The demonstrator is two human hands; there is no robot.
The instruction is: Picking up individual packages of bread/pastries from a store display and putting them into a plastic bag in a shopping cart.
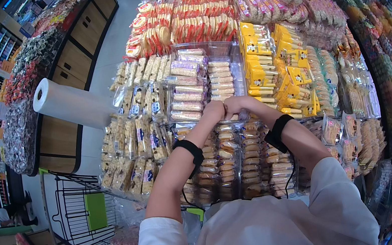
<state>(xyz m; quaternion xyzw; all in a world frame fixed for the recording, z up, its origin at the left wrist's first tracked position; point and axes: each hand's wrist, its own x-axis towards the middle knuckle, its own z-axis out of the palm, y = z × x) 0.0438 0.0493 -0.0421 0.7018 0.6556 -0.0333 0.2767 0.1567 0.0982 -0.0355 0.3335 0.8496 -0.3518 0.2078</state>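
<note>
Both my hands reach forward over a clear plastic bin (pixel 235 61) of wrapped snack bars. My left hand (pixel 214 111) and my right hand (pixel 233 106) meet at the front of the bin, fingers curled downward. What the fingers hold, if anything, is hidden by the hands. Wrapped snack bars in clear and purple film (pixel 186 97) lie in rows beside my left hand, and a column of similar bars (pixel 219 75) runs just beyond both hands. Yellow packets (pixel 260 71) stand right of my right hand. Packed round pastries (pixel 226 144) fill bins beneath my forearms. Each forearm wears a black band.
A large roll of clear plastic bags (pixel 71 101) juts out at the left. A wire shopping cart with green parts (pixel 82 223) stands lower left. Red-and-white packaged biscuits (pixel 204 22) rise beyond the bin. Another person (pixel 3 216) is at the far left.
</note>
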